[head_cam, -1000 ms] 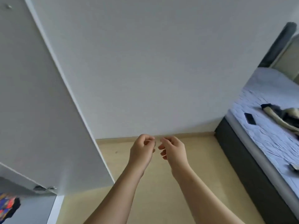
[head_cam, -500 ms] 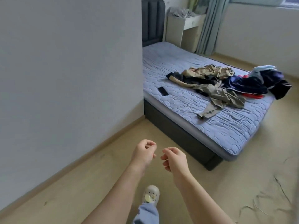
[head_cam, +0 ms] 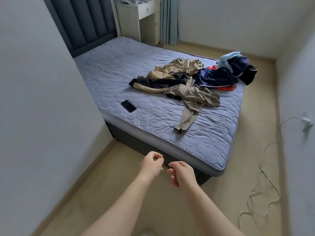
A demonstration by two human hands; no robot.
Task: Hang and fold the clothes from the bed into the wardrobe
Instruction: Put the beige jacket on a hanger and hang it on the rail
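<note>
A bed [head_cam: 153,70] with a blue quilted cover fills the middle of the view. A pile of clothes lies on its far right part: khaki garments [head_cam: 192,94], a dark blue garment [head_cam: 216,77], something red [head_cam: 225,88] and a light blue piece [head_cam: 228,58]. My left hand [head_cam: 151,163] and my right hand [head_cam: 181,173] hover side by side over the floor, just short of the bed's near corner. Both hold nothing, fingers loosely curled. The wardrobe is out of view.
A black phone [head_cam: 128,106] lies on the bed near its left edge. A white wall [head_cam: 42,116] runs along my left. A white desk [head_cam: 138,19] and curtain [head_cam: 168,21] stand behind the bed. A loose cable [head_cam: 262,188] trails over the floor at right.
The view has swung right from the wardrobe door and wall onto the bed, and I have come closer to it. My hands stay together in front of me, empty.
</note>
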